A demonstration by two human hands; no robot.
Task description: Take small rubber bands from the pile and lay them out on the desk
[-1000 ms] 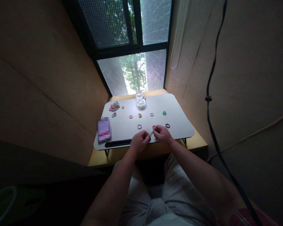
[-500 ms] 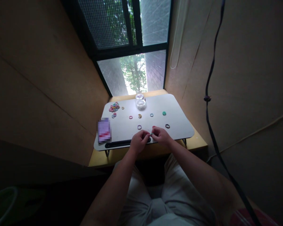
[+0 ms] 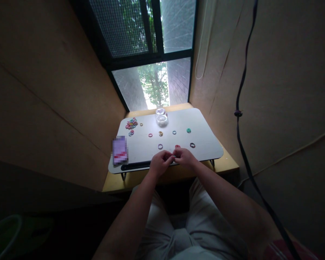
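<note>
My left hand [image 3: 160, 162] and my right hand [image 3: 184, 157] meet at the front edge of the white table [image 3: 141, 151], fingertips pinched together. A small green band [image 3: 174, 156] shows between them, mostly hidden. Just behind my right fingers lies a red band [image 3: 177, 146]. Farther back are a lilac band [image 3: 160, 146], a dark band [image 3: 192, 145], a pink band [image 3: 150, 135], a tan band [image 3: 160, 133], a blue band [image 3: 174, 132] and green bands [image 3: 189, 130]. A pile of mixed coloured bands [image 3: 131, 123] sits at the back left.
A clear round container [image 3: 161, 119] stands at the table's back edge. A blurred purple item [image 3: 120, 150] lies at the left, near a black strip [image 3: 137, 165] along the front edge. A black cord [image 3: 241, 144] hangs at the right.
My hands have drawn closer together, and less of the green band shows between them. More of the red band behind my right fingers is visible.
</note>
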